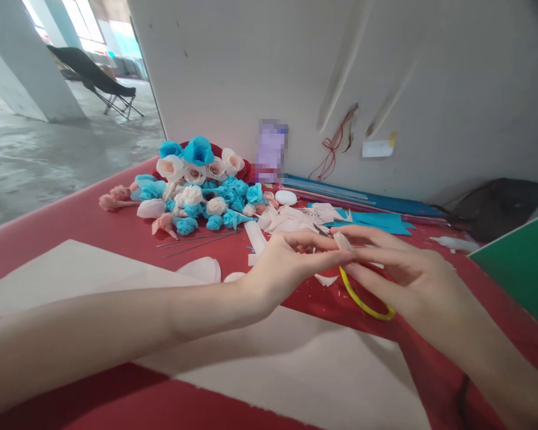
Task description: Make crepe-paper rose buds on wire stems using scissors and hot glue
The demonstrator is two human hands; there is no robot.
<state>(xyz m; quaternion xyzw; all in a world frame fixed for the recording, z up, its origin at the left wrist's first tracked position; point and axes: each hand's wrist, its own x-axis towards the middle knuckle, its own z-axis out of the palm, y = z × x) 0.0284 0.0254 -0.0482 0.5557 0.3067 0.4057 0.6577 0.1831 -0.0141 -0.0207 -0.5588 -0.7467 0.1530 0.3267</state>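
Note:
My left hand [291, 260] and my right hand [394, 266] meet over the red table, fingertips together. Between them they pinch a small piece of pale pink paper [342, 241], mostly covered by the fingers. Just beneath my right hand lies a pair of scissors with a yellow handle [363, 307]; its blades are largely hidden behind the hands. Cut pale paper scraps [291, 220] are heaped right behind the fingers. Rounded paper petals [201, 270] rest on the table left of my left wrist.
Blue, pink and white paper flowers [197, 191] are piled at the back left. Thin wires [197, 240] lie before them. Large pale paper sheets [287, 364] cover the front. Blue paper strips [372, 222] lie behind my right hand. A green board [520, 269] stands at the right.

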